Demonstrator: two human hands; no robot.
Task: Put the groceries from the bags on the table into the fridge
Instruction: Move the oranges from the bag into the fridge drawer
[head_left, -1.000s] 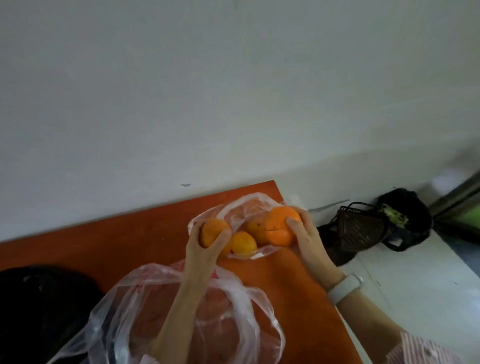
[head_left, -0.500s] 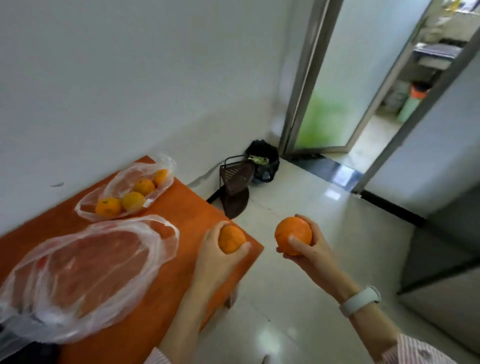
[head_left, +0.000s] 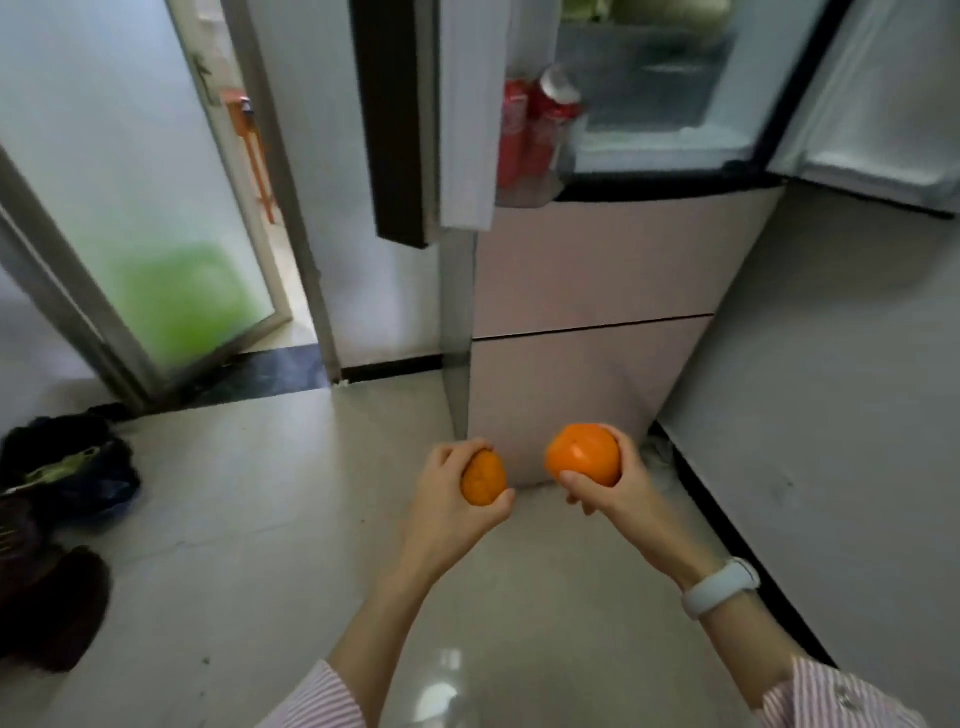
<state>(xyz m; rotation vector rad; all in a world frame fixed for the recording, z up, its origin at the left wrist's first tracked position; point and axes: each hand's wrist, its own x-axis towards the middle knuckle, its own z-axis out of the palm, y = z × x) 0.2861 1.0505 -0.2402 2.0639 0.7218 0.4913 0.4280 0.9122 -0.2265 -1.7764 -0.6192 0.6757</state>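
I hold one orange (head_left: 484, 479) in my left hand (head_left: 451, 506) and a bigger orange (head_left: 584, 454) in my right hand (head_left: 613, 480), fingers curled around each, low before the open fridge (head_left: 597, 270), so I should lift both and set them gently on its shelf.

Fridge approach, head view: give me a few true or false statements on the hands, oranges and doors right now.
1. Each hand holds an orange. True: left hand grips the smaller orange, right hand the larger orange.
2. The fridge upper doors are closed. False: they stand open.
3. Red bottles sit in the door shelf. True.
4. The oranges are already inside the fridge. False: both are in the hands, low in front of it.
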